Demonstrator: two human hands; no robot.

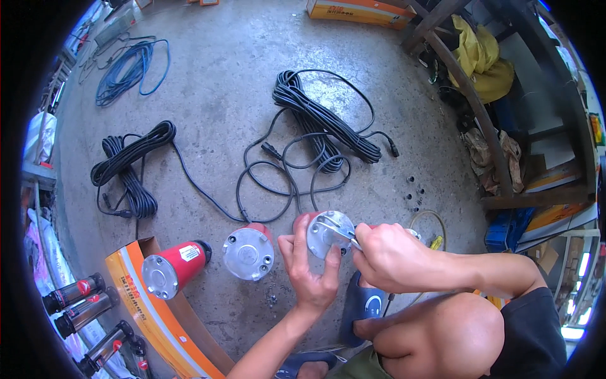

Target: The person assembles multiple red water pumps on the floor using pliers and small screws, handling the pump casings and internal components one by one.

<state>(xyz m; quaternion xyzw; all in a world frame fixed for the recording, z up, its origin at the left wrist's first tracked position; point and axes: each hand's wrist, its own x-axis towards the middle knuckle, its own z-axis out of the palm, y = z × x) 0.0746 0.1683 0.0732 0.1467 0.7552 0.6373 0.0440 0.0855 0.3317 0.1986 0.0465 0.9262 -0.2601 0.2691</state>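
Observation:
A red motor-like cylinder with a round silver end cap [320,237] stands in front of me, cap facing up. My left hand [307,268] is closed around its near left side, thumb and fingers against the rim. Closed in a fist, my right hand [391,256] grips a slim metal tool like pliers [349,235], whose tip reaches onto the cap; its exact kind is partly hidden by the fingers. Just left stands a second red cylinder with a silver cap [249,254]. Farther left a third red cylinder [189,261] lies tilted, its cap toward me.
Coiled black cables [328,129] lie ahead, with another black bundle [129,170] at left and a blue coil [129,72] beyond. An orange box [154,309] and black-ended tubes [95,309] sit at lower left. Small dark parts [413,194] lie near a wooden rack [470,107].

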